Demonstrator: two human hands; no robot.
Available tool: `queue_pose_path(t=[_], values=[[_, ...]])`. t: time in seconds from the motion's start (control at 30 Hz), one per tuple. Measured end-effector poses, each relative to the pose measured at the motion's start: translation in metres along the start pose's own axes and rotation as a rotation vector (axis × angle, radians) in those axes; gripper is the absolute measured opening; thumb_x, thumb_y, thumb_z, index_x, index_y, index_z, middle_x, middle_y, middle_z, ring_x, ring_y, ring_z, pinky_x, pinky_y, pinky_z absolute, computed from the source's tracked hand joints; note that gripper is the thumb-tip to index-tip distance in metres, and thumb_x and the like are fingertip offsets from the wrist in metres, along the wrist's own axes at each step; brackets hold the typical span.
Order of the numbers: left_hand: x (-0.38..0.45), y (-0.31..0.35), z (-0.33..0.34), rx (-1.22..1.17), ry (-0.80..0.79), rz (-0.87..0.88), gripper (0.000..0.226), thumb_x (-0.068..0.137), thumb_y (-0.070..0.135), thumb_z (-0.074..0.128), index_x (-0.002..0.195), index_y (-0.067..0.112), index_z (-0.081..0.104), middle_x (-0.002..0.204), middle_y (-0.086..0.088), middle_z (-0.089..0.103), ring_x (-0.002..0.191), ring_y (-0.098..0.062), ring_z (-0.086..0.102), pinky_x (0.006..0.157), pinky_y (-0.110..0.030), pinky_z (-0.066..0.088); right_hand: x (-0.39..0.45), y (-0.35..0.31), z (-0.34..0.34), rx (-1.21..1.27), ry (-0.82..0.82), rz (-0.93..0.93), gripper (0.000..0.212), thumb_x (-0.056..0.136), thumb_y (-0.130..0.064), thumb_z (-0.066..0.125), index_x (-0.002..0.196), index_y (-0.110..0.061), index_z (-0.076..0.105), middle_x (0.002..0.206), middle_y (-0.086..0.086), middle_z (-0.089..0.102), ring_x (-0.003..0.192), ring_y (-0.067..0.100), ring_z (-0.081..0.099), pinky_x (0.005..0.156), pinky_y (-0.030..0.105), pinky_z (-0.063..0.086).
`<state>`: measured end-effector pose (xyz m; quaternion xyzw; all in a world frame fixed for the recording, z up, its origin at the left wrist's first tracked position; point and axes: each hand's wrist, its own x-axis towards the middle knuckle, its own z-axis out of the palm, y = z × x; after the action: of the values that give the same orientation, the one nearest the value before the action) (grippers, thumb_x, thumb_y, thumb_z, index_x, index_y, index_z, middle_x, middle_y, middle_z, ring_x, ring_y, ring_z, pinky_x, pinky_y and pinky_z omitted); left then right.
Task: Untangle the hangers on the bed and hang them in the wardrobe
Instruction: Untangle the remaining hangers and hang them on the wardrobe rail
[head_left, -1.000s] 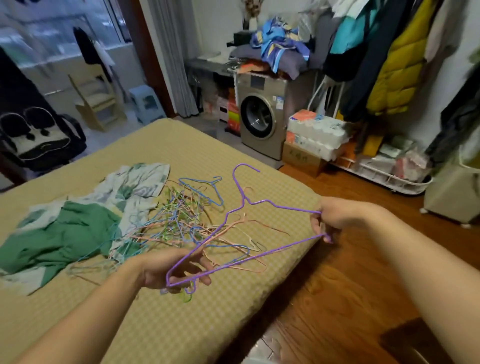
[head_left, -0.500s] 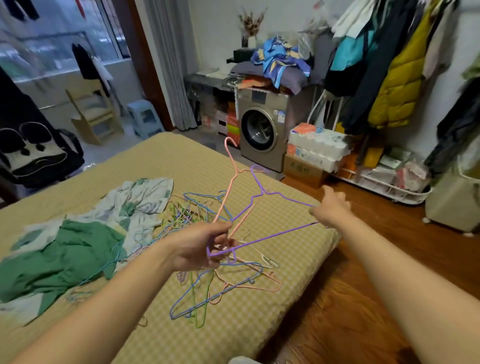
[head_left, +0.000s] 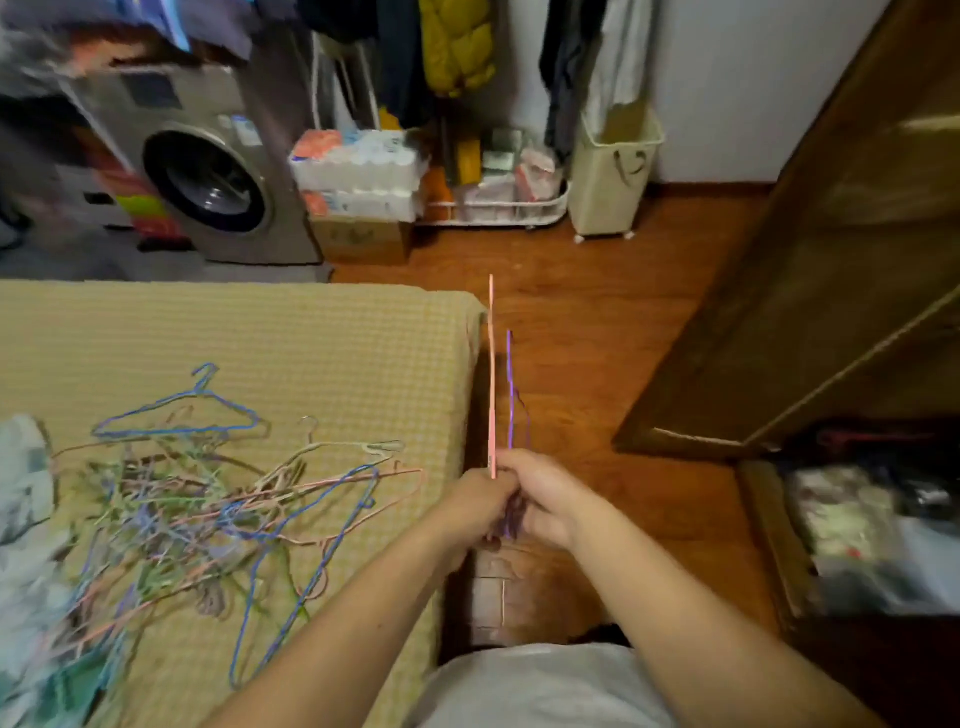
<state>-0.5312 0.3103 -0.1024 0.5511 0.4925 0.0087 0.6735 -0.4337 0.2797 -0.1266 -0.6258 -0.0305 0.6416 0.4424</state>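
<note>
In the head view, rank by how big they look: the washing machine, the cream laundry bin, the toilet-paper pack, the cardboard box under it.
1. washing machine, by far the largest.
2. cream laundry bin.
3. toilet-paper pack, close to the bin, so that order is unsure.
4. cardboard box, smallest.

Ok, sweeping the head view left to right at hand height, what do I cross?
Patterned cloth at the bed's edge → tangled pile of coloured wire hangers → left hand → pink wire hanger → purple wire hanger → right hand → dark wooden wardrobe door.
</note>
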Motion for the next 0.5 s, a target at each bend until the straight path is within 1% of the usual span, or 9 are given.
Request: queue_pose_path(t=[0.07,0.13,0.17,0.2,0.27,0.3,0.37,0.43,0.5], values=[[0.011,0.007,0.027,-0.013,-0.130,-0.025,0.016,0.098,0.020,0.047,0.084,0.017,0.055,0.060,0.000,0.059,0.043,-0.014,0.046,0.048,-0.021,0.034,-0.010,0.005,-0.046,0.101,0.150,-0.039,0.016,0.098,-0.012,0.048,0.102,-0.010,0.063,0.077,0.013,0.060,0.055,0.023,0.060,0.048,0.029,0.050],[0.025,0.013,0.054,0.022,-0.218,-0.079,0.010,0.100,0.027,0.048,0.100,0.017,0.046,0.072,-0.007,0.061,0.040,-0.014,0.035,0.046,-0.018,0.031,-0.022,0.017,-0.103,0.208,0.338,-0.051,0.022,0.102,-0.018,0.046,0.120,-0.015,0.058,0.096,0.007,0.060,0.081,0.030,0.068,0.060,0.033,0.052],[0.032,0.017,0.066,0.063,-0.258,-0.099,0.018,0.101,0.035,0.049,0.106,0.019,0.043,0.079,-0.010,0.061,0.040,-0.013,0.032,0.046,-0.018,0.030,-0.031,0.025,-0.131,0.256,0.424,-0.048,0.024,0.104,-0.021,0.044,0.124,-0.018,0.056,0.108,0.006,0.057,0.090,0.033,0.067,0.062,0.033,0.053],[0.037,0.023,0.079,0.096,-0.298,-0.110,0.025,0.100,0.045,0.051,0.111,0.024,0.042,0.084,-0.013,0.061,0.041,-0.013,0.031,0.047,-0.018,0.030,-0.040,0.033,-0.158,0.283,0.497,-0.052,0.024,0.105,-0.024,0.041,0.125,-0.020,0.054,0.116,0.007,0.055,0.088,0.033,0.066,0.060,0.031,0.053],[0.046,0.040,0.120,0.174,-0.419,-0.103,0.026,0.098,0.054,0.049,0.117,0.036,0.045,0.091,-0.017,0.063,0.041,-0.013,0.033,0.047,-0.019,0.033,-0.068,0.049,-0.210,0.319,0.643,-0.088,0.024,0.106,-0.027,0.038,0.125,-0.021,0.051,0.114,0.007,0.052,0.068,0.025,0.062,0.047,0.025,0.050],[0.048,0.047,0.132,0.187,-0.457,-0.098,0.024,0.100,0.053,0.047,0.120,0.040,0.046,0.093,-0.018,0.063,0.042,-0.014,0.036,0.047,-0.020,0.035,-0.076,0.053,-0.223,0.316,0.697,-0.099,0.024,0.106,-0.027,0.037,0.125,-0.020,0.051,0.109,0.006,0.052,0.063,0.024,0.060,0.041,0.022,0.048],[0.047,0.076,0.185,0.259,-0.580,-0.072,0.022,0.104,0.045,0.041,0.124,0.041,0.048,0.098,-0.019,0.062,0.045,-0.016,0.041,0.045,-0.020,0.037,-0.110,0.059,-0.269,0.374,0.836,-0.142,0.021,0.106,-0.024,0.037,0.120,-0.015,0.051,0.095,0.009,0.051,0.055,0.026,0.056,0.033,0.022,0.044],[0.044,0.108,0.234,0.365,-0.660,0.004,0.024,0.106,0.038,0.036,0.126,0.038,0.048,0.105,-0.021,0.061,0.049,-0.017,0.044,0.046,-0.022,0.037,-0.134,0.059,-0.314,0.413,0.923,-0.171,0.020,0.107,-0.024,0.037,0.116,-0.013,0.050,0.093,0.014,0.052,0.050,0.025,0.052,0.031,0.022,0.042],[0.040,0.143,0.278,0.509,-0.698,0.107,0.025,0.107,0.037,0.033,0.127,0.034,0.046,0.110,-0.021,0.062,0.048,-0.018,0.049,0.043,-0.024,0.040,-0.152,0.052,-0.356,0.434,0.964,-0.173,0.027,0.106,-0.028,0.038,0.125,-0.014,0.051,0.095,0.017,0.056,0.049,0.023,0.051,0.032,0.021,0.042]])
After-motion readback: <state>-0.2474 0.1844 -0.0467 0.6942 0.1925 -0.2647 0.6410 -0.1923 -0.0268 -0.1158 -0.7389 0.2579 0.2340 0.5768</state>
